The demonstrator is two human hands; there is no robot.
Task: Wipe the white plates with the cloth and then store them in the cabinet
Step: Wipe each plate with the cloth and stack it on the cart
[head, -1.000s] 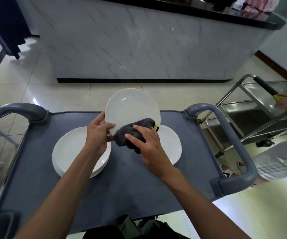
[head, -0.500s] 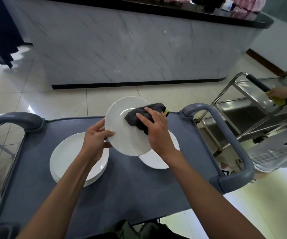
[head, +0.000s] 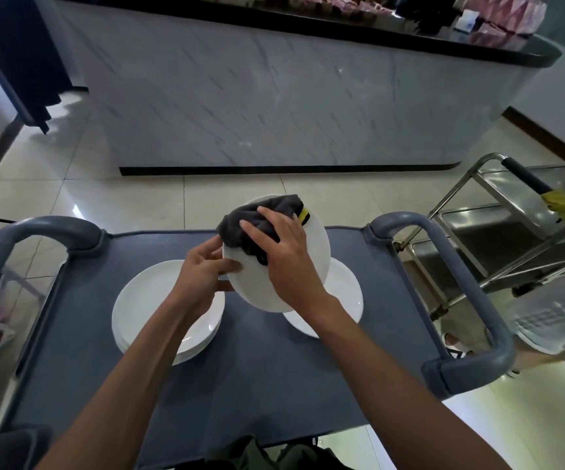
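From the head camera, the wiping step is in hand. The left hand [head: 203,279] grips the left edge of a white plate [head: 311,256], thumb on its face, holding it tilted above the grey cart top [head: 240,374]. The right hand [head: 284,252] presses a dark grey cloth [head: 257,215] with a yellow tag flat against the plate's upper face, fingers spread over it. Below, a stack of white plates [head: 145,310] sits on the left of the cart, and a single plate [head: 345,296] lies on the right, partly under the held one. No cabinet is in view. Next, I judge, the cloth needs to sweep the rest of the face, then the plate goes down with the finished ones.
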